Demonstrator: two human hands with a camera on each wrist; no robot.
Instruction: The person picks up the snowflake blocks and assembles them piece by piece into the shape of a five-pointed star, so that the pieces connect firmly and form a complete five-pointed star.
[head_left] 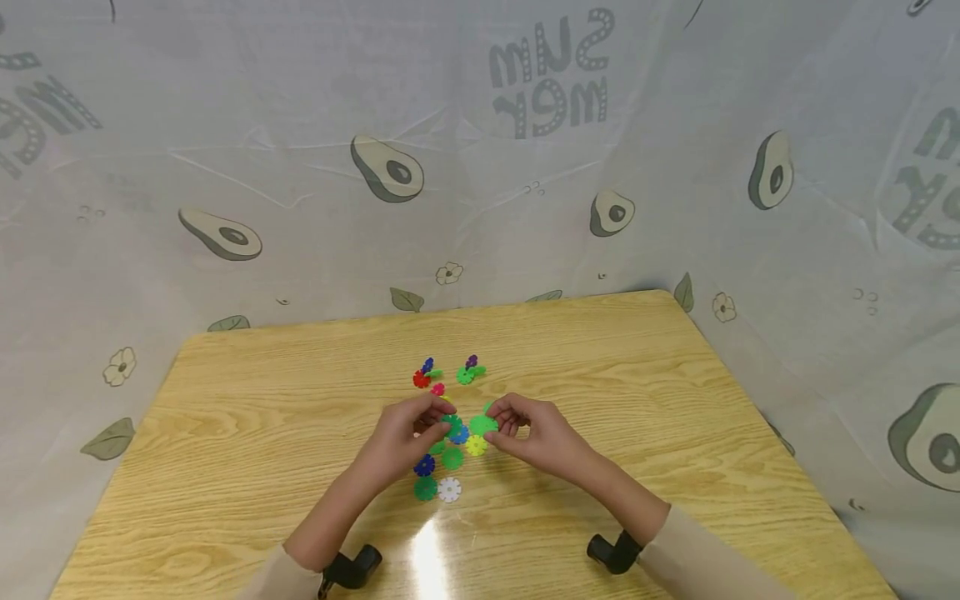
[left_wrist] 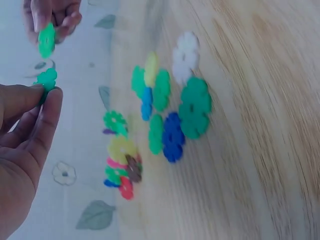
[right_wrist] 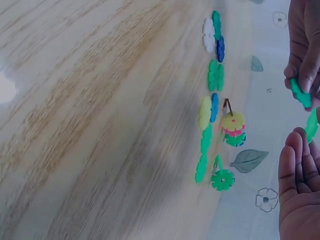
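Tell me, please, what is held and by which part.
Left hand: dark-green notched plastic disc; right hand: light-green notched plastic disc; both pinched at the edge.

We count one green disc [left_wrist: 47, 77] in the left fingers [head_left: 433, 403] and one brighter disc [left_wrist: 46, 41] in the right fingers [head_left: 517, 403]. Flat on the table [head_left: 285, 375] we see one white disc [head_left: 449, 489], one dark blue disc [head_left: 424, 465], one light blue disc [head_left: 459, 434] and one yellow disc [head_left: 476, 445] (we cannot tally the overlapping greens [head_left: 452, 459]).

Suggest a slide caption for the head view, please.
Left fingers pinch a dark green notched plastic disc, right fingers a bright green one, over a wood-grained table.
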